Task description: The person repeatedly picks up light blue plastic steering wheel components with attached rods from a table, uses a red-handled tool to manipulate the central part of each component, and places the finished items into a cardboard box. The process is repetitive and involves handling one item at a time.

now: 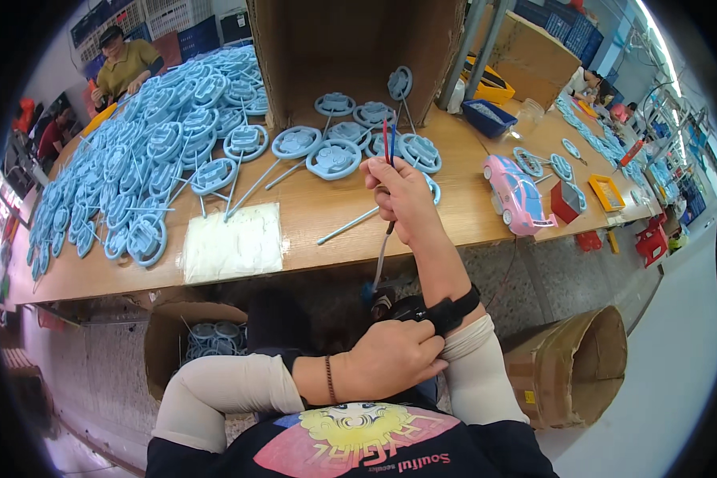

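Observation:
My right hand (402,195) is raised over the table's front edge, its fingers closed on thin red and blue wires (389,142) that stick up above the fist. Below that hand a narrow pale strip (380,259) hangs toward the floor; whether it joins the wires, I cannot tell. My left hand (394,354) crosses in front of my body, its fingers curled against the black wristband (450,312) on my right forearm. Around the raised hand lie light-blue round plastic parts with stems, such as the one (333,159) just left of it.
A big heap of the blue parts (147,151) covers the table's left side. A pink toy car (514,195) stands right, beside a red box (566,201). An open carton (350,48) rises behind; more cartons (562,370) stand below. Other people (127,68) sit farther off.

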Demonstrator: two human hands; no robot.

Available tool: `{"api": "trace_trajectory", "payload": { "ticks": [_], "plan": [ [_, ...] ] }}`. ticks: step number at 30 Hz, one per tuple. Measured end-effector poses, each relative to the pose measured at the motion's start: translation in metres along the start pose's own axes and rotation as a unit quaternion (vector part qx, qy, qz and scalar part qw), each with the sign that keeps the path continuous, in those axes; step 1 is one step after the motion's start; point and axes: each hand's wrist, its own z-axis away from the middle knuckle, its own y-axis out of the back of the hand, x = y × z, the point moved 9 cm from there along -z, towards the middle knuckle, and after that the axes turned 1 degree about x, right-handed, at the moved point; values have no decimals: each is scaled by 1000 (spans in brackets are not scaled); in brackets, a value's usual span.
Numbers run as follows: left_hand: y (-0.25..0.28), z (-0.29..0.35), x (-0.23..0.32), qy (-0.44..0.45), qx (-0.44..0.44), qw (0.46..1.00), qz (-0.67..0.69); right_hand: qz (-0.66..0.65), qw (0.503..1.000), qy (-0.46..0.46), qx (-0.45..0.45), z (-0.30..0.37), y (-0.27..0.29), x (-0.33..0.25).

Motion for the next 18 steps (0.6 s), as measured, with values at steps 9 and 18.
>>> {"api": "trace_trajectory", "payload": {
  "ticks": [9, 18],
  "plan": [
    [8, 4, -1, 49, 78, 982, 165, -9, 1000, -9, 9, -4, 6, -8],
    [-20, 39, -17, 201, -174, 724, 637, -2, 1000, 17, -26, -2, -20, -36]
  ]
}}
